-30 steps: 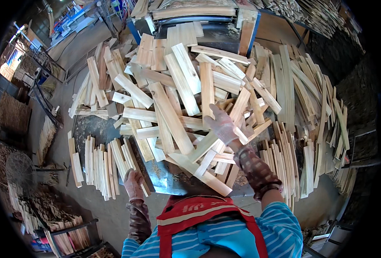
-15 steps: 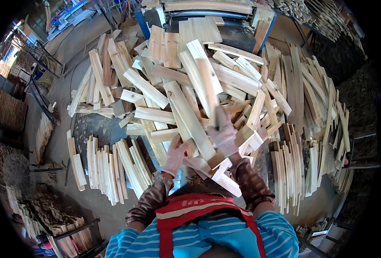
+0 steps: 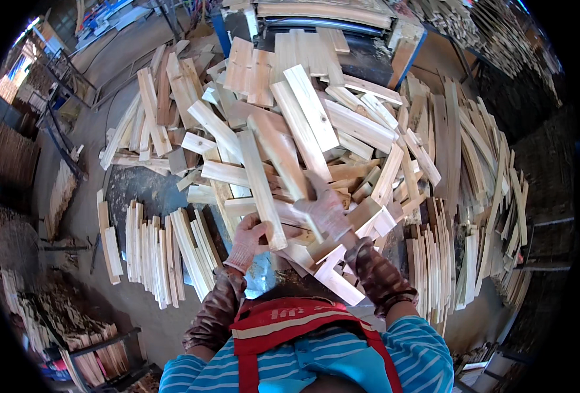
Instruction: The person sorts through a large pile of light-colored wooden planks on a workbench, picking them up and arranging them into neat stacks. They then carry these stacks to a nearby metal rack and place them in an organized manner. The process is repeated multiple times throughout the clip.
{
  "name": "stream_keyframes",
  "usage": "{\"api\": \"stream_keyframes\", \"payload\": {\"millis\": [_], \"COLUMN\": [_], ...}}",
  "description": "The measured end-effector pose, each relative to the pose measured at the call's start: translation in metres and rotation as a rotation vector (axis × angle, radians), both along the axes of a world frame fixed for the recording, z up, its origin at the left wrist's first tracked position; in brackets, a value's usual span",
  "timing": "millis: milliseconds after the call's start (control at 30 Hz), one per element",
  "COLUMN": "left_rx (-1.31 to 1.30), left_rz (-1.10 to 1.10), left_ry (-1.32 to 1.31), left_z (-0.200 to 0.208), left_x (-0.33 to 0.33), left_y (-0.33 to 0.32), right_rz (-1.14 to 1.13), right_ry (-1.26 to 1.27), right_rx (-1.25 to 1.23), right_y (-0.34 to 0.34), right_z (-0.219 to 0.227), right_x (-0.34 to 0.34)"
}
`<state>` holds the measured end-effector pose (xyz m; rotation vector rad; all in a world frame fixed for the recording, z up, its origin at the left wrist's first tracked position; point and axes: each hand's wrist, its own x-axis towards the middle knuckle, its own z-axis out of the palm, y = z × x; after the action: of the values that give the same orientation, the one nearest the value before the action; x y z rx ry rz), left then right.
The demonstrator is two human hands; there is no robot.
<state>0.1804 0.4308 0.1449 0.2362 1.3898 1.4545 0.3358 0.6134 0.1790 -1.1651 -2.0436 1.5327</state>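
My left hand (image 3: 246, 240), in a pale knit glove, grips the lower end of a long wooden slat (image 3: 258, 187) that points away from me. A second, wider board (image 3: 278, 150) lies at a slant just to its right, blurred by motion. My right hand (image 3: 327, 211), gloved too, is closed at that board's lower right edge; part of its grip is blurred. Both hands are over a loose heap of pale wooden slats, with a white-faced offcut (image 3: 339, 278) close below my right hand.
Slats stand in rows at the left (image 3: 152, 255) and right (image 3: 427, 268). A machine with a roller (image 3: 326, 25) is at the far side, with flat boards (image 3: 300, 52) before it. More slats are stacked at the far right (image 3: 486, 144). A round fan (image 3: 21, 252) stands at the left.
The two boards between my hands have come apart. My left hand has shifted left with the narrow slat, and my right hand has moved slightly left and nearer with the wider board.
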Motion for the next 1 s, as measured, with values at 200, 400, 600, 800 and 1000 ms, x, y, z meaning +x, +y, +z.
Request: {"api": "stream_keyframes", "payload": {"millis": [200, 400, 600, 800, 1000], "left_rx": [-0.051, -0.022, -0.012, 0.020, 0.045], "left_rz": [0.128, 0.153, 0.251, 0.372, 0.276], "left_ry": [0.062, 0.112, 0.006, 0.128, 0.276], "left_z": [-0.004, -0.019, -0.016, 0.001, -0.005], "left_x": [0.000, -0.003, -0.002, -0.008, 0.002], "left_y": [-0.024, -0.025, -0.026, -0.046, -0.007], "right_rz": [-0.074, -0.033, -0.031, -0.034, 0.028], "right_ry": [-0.575, -0.681, -0.487, 0.246, 0.668], "right_rx": [0.531, 0.403, 0.302, -0.514, -1.066], "right_y": [0.075, 0.071, 0.094, 0.065, 0.015], "right_z": [-0.002, 0.010, 0.005, 0.013, 0.014], "right_x": [-0.027, -0.049, -0.026, 0.020, 0.047]}}
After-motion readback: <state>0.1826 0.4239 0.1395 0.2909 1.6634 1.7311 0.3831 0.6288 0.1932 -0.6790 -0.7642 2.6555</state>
